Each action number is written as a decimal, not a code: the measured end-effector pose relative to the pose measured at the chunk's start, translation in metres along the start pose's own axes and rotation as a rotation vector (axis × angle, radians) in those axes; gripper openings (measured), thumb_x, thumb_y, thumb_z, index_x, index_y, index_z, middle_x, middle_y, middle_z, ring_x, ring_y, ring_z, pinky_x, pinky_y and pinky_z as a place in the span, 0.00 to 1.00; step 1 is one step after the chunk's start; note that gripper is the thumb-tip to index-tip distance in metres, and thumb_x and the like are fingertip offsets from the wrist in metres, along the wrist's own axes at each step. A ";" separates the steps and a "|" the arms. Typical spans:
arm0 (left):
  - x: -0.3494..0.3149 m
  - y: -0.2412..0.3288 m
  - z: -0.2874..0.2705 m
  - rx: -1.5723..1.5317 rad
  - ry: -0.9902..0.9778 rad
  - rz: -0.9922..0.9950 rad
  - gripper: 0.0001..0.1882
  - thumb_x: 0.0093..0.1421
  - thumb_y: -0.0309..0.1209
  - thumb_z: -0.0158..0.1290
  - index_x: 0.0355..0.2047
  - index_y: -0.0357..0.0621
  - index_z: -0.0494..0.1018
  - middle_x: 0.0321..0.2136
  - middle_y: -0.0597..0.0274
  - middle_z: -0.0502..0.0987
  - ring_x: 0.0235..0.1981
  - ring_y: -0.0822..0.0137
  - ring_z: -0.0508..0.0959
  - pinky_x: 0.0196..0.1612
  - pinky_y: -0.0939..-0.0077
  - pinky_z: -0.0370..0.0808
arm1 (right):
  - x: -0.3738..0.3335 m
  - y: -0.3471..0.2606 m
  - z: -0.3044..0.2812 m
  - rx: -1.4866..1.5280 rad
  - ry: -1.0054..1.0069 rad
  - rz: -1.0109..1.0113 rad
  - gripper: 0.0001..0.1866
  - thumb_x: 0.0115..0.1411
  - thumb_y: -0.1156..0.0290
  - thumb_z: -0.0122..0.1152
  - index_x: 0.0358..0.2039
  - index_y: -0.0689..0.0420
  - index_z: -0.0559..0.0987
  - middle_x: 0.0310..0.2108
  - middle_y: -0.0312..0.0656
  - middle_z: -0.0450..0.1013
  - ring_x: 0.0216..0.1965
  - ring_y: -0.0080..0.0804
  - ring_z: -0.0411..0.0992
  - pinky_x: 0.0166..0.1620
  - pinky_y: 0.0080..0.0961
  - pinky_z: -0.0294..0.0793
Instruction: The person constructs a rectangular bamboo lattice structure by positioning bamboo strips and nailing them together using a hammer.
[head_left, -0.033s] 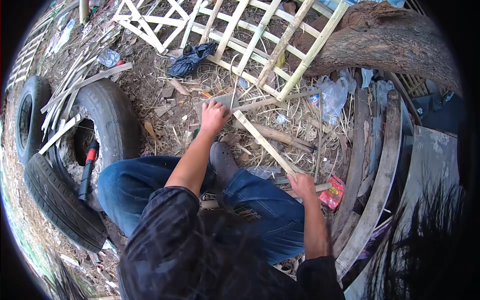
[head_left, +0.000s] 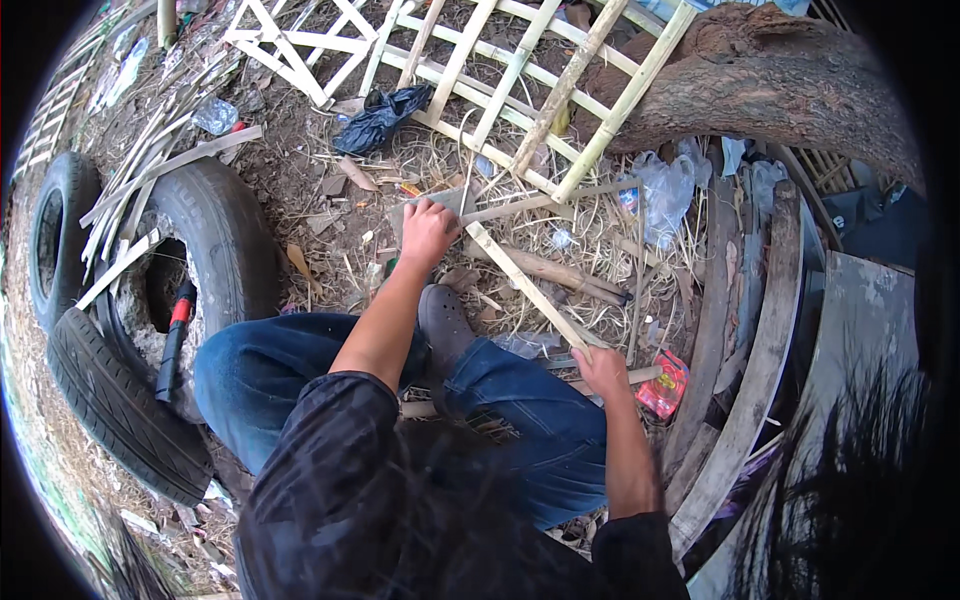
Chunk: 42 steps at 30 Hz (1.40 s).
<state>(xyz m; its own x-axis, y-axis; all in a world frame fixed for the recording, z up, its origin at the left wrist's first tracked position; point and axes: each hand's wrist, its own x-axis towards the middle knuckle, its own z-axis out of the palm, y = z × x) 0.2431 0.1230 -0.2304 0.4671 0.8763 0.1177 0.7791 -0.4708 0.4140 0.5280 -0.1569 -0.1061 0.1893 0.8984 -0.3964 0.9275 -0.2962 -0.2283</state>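
My right hand (head_left: 605, 372) is closed round the near end of a pale bamboo strip (head_left: 520, 277). This strip slants up and left, its far end lying close beside my left hand (head_left: 430, 232). The fingers of my left hand are curled down at a flat grey piece (head_left: 455, 200) on the ground; what they grip is hidden. A thinner bamboo strip (head_left: 550, 199) runs from beside my left hand to the right. Under the strip in my right hand lies a round brown stick (head_left: 550, 268) with a dark end.
A bamboo lattice (head_left: 510, 75) stretches across the far side, beside a thick tree trunk (head_left: 760, 85). At left are old tires (head_left: 225, 230), a red-and-black tool (head_left: 176, 335) and bamboo strips (head_left: 150, 175). A red packet (head_left: 664, 385) and long planks (head_left: 745, 400) lie at right.
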 end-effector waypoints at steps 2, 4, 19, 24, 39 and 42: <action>0.009 0.002 -0.002 -0.010 0.000 -0.012 0.12 0.44 0.40 0.63 0.30 0.53 0.80 0.31 0.69 0.76 0.42 0.64 0.71 0.47 0.64 0.63 | 0.003 -0.008 0.000 0.016 0.005 0.021 0.25 0.60 0.50 0.54 0.22 0.63 0.77 0.21 0.59 0.72 0.26 0.59 0.73 0.32 0.48 0.71; 0.015 0.001 -0.003 -0.012 0.000 -0.030 0.13 0.44 0.40 0.64 0.30 0.52 0.80 0.31 0.69 0.76 0.43 0.64 0.71 0.47 0.64 0.63 | 0.007 -0.009 0.007 0.018 -0.002 0.029 0.26 0.60 0.50 0.54 0.22 0.63 0.77 0.21 0.60 0.72 0.27 0.59 0.73 0.32 0.48 0.71; 0.020 -0.017 0.002 -0.164 -0.122 0.074 0.13 0.40 0.41 0.66 0.24 0.49 0.79 0.29 0.67 0.79 0.43 0.62 0.71 0.48 0.64 0.64 | 0.024 -0.008 0.032 0.062 -0.043 0.017 0.26 0.61 0.50 0.54 0.22 0.63 0.78 0.20 0.56 0.73 0.24 0.57 0.73 0.32 0.48 0.72; 0.005 0.004 -0.012 -0.140 -0.031 -0.027 0.16 0.44 0.33 0.61 0.36 0.48 0.76 0.35 0.63 0.76 0.44 0.60 0.71 0.47 0.63 0.63 | 0.026 -0.002 0.052 0.089 -0.083 -0.039 0.27 0.61 0.49 0.53 0.21 0.63 0.79 0.19 0.56 0.74 0.24 0.56 0.74 0.31 0.47 0.72; -0.034 0.109 0.024 0.083 -0.577 0.741 0.24 0.42 0.39 0.61 0.41 0.49 0.74 0.32 0.67 0.75 0.44 0.65 0.73 0.51 0.67 0.64 | 0.032 -0.026 0.055 -0.003 -0.299 -0.092 0.31 0.62 0.45 0.47 0.22 0.61 0.81 0.22 0.55 0.75 0.29 0.55 0.76 0.36 0.46 0.75; -0.034 0.107 0.027 0.024 -0.548 0.748 0.25 0.42 0.43 0.62 0.41 0.49 0.74 0.30 0.68 0.76 0.42 0.66 0.74 0.47 0.66 0.64 | 0.035 -0.028 0.056 0.018 -0.308 -0.088 0.31 0.62 0.44 0.47 0.22 0.61 0.81 0.23 0.56 0.76 0.30 0.55 0.76 0.37 0.46 0.74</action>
<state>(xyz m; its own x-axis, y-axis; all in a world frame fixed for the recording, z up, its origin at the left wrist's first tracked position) 0.3217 0.0404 -0.2146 0.9793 0.1762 -0.0995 0.2012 -0.9017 0.3828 0.4909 -0.1355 -0.1629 -0.0003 0.7808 -0.6248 0.9297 -0.2299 -0.2878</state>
